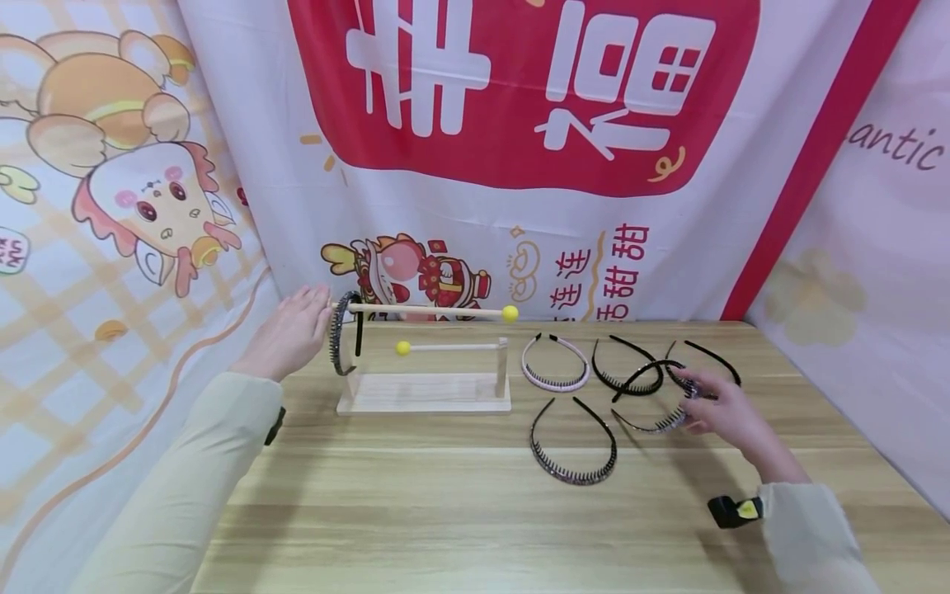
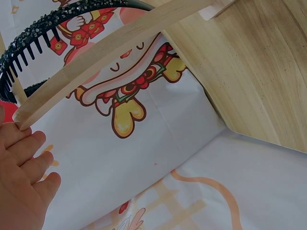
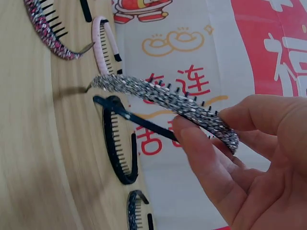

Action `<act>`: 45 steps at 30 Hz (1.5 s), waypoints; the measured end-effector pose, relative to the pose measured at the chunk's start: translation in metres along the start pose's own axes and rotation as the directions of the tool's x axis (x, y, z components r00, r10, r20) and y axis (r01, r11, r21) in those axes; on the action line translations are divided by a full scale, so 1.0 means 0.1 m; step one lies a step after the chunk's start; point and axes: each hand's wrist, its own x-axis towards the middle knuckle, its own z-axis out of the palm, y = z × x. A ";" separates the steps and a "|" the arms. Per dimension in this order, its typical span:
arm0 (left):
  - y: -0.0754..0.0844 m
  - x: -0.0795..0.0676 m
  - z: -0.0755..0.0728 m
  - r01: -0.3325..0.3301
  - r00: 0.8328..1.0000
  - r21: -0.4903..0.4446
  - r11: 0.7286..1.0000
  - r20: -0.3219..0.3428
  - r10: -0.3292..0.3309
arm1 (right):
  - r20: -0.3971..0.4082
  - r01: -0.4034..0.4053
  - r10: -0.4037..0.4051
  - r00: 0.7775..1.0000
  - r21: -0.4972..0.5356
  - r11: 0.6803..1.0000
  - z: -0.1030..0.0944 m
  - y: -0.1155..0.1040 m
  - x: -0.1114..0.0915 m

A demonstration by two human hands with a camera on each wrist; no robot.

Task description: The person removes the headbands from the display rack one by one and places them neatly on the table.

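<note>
My left hand is at the left end of a wooden stand, its fingertips right at the top of the upright post. A dark glittery headband with comb teeth hangs on the stand's upper rod, close to those fingers. Over the table's right side, my right hand pinches a silver glitter headband between thumb and fingers. Its black toothed inner side and thin tips show, held above the tabletop.
A pink headband, a black headband and a dark glittery one lie along the table's back. Nearer lies a multicoloured glitter headband. The stand's lower rod and upper rod end in yellow balls. Printed cloth hangs behind.
</note>
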 end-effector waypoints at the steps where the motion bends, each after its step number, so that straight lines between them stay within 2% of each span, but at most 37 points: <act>1: 0.01 0.00 0.00 0.000 1.000 0.000 1.000 0.000 0.000 | 0.006 -0.011 0.011 1.000 0.005 1.000 -0.01 0.01 -0.01; 7: 0.04 0.00 -0.03 0.001 1.000 0.007 1.000 0.016 -0.001 | 0.043 -0.124 0.125 0.991 -0.035 0.992 -0.08 0.08 -0.10; 10: 0.04 0.00 -0.03 0.007 1.000 -0.001 1.000 0.024 -0.007 | 0.102 -0.171 0.176 0.979 -0.049 0.984 -0.11 0.10 -0.15; 17: 0.03 0.00 -0.01 0.012 1.000 -0.015 1.000 0.022 -0.012 | 0.296 -0.186 0.197 0.935 -0.065 0.980 -0.15 0.20 -0.23; 23: 0.02 0.00 -0.01 -0.004 1.000 -0.005 1.000 0.009 0.004 | 0.374 -0.213 0.227 0.899 -0.079 0.974 -0.10 0.34 -0.27; 28: 0.02 -0.01 -0.01 -0.011 1.000 -0.005 1.000 0.005 0.011 | 0.406 -0.210 0.231 0.884 -0.097 0.973 -0.01 0.41 -0.29; 34: 0.01 -0.01 0.00 -0.012 1.000 0.001 1.000 -0.004 0.012 | 0.434 -0.247 0.252 0.865 -0.070 0.967 0.05 0.48 -0.31; 42: 0.03 -0.02 -0.01 -0.010 1.000 -0.006 1.000 -0.007 0.010 | 0.428 -0.243 0.253 0.868 -0.080 0.967 0.08 0.51 -0.29; 45: 0.03 -0.02 -0.01 -0.008 1.000 -0.008 1.000 -0.004 0.008 | 0.415 -0.234 0.248 0.875 -0.084 0.969 0.07 0.48 -0.29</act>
